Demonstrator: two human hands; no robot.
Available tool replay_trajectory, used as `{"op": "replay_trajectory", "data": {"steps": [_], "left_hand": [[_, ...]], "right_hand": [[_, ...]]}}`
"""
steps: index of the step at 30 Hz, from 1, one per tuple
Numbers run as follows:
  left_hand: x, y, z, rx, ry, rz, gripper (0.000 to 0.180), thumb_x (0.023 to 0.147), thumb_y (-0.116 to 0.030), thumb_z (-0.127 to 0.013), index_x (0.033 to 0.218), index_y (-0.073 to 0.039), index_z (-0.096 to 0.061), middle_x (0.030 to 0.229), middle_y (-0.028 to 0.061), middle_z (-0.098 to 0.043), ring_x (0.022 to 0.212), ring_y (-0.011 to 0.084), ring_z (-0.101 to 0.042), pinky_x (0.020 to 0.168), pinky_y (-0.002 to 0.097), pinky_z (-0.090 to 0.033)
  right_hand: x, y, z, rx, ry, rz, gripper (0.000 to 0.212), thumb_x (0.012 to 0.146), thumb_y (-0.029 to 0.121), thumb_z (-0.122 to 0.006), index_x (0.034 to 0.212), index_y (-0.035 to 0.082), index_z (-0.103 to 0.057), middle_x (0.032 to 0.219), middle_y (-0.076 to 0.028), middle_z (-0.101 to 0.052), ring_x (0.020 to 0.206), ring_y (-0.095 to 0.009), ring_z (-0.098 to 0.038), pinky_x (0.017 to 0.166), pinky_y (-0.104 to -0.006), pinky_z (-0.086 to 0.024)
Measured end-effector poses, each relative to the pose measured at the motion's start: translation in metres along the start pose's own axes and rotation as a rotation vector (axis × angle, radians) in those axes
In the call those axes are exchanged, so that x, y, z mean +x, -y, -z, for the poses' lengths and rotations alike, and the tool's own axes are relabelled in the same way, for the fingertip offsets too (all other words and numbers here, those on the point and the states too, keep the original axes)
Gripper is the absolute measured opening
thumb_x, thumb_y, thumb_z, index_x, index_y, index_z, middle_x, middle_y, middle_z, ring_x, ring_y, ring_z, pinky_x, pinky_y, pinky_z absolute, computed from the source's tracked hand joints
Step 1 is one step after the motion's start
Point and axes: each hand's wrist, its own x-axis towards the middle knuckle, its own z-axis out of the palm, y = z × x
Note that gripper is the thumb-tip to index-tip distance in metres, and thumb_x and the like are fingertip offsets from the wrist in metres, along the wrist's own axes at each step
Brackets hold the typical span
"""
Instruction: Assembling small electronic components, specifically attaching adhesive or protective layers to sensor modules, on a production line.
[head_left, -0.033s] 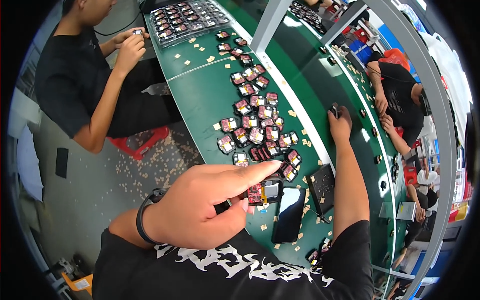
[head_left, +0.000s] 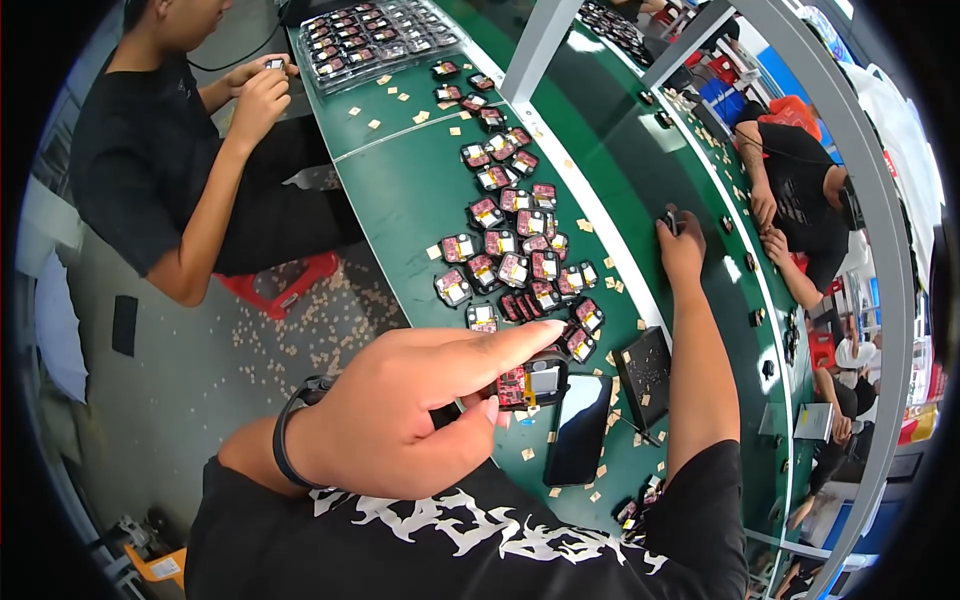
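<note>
My left hand (head_left: 420,405) is closed around a small black-cased electronic module (head_left: 533,384), with its red circuit board and silver component facing up. The index finger lies stretched along the module's far side, and the thumb presses its near edge. Over the green belt to the right, my right hand (head_left: 682,248) has its fingers curled around a small dark object, mostly hidden, whose kind I cannot make out. Just beyond the left fingertips lie loose modules of the same kind (head_left: 513,270), some overlapping. A black smartphone (head_left: 578,430) lies right beside the held module.
A black shallow tray (head_left: 643,378) sits near my right forearm. Clear trays of modules (head_left: 378,42) stand at the far end. Small beige paper pieces dot the table (head_left: 395,185). A grey metal frame (head_left: 540,55) rises over the belt. Co-workers sit at left and across.
</note>
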Motion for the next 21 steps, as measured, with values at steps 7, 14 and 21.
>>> {"op": "replay_trajectory", "data": {"steps": [7,14,21], "left_hand": [[0.007,0.003,0.002,0.012,0.056,0.005,0.060,0.087,0.006,-0.052,0.146,0.006,-0.051,0.097,0.0130,-0.068,0.074,0.0137,-0.066,0.072,0.0266,-0.055],[0.033,0.048,-0.029,-0.269,0.092,0.209,0.050,0.092,0.000,-0.059,0.141,0.011,-0.054,0.100,0.0136,-0.068,0.076,0.0131,-0.065,0.069,0.0255,-0.054],[0.049,0.076,-0.062,-0.349,0.346,0.409,0.052,0.098,-0.007,-0.059,0.145,0.009,-0.049,0.103,0.0112,-0.067,0.076,0.0157,-0.063,0.064,0.0262,-0.051]], "right_hand": [[-0.050,-0.005,0.070,0.082,0.057,-0.027,0.055,0.084,0.027,-0.083,0.126,-0.001,-0.062,0.103,-0.014,-0.072,0.086,-0.024,-0.070,0.080,-0.0362,-0.055],[-0.274,-0.001,0.254,0.056,0.022,-0.422,0.059,0.078,0.002,-0.086,0.130,0.002,-0.057,0.109,-0.007,-0.069,0.067,-0.006,-0.058,0.059,-0.0228,-0.049],[-0.537,-0.020,0.294,-0.271,-0.432,-1.029,0.051,0.081,0.012,-0.087,0.121,0.001,-0.058,0.109,-0.010,-0.066,0.074,-0.012,-0.062,0.066,-0.0286,-0.052]]}}
